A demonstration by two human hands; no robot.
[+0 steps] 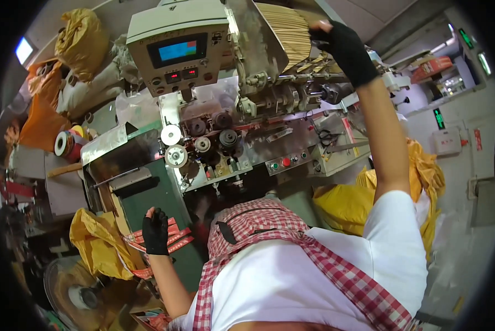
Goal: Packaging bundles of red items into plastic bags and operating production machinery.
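Observation:
Both my hands wear black fingerless gloves. My right hand [344, 52] is raised at the machine's top, its fingers extended against the edge of a stack of thin wooden sticks [285, 33]. These sticks lie packed side by side in a metal hopper [267, 41]. Lower on the left, my left hand [156, 233] lies over several red-and-white printed strips [178, 238], fingers stretched forward. The strips stick out on both sides of it, above a green surface [142, 201]. Its palm side is hidden.
A control box [178, 52] with a lit screen stands left of the hopper. Rollers [203, 144] and a button panel [286, 163] face me. Scissors [328, 138] lie at the right. Yellow bags [344, 209] and a fan [82, 295] stand nearby.

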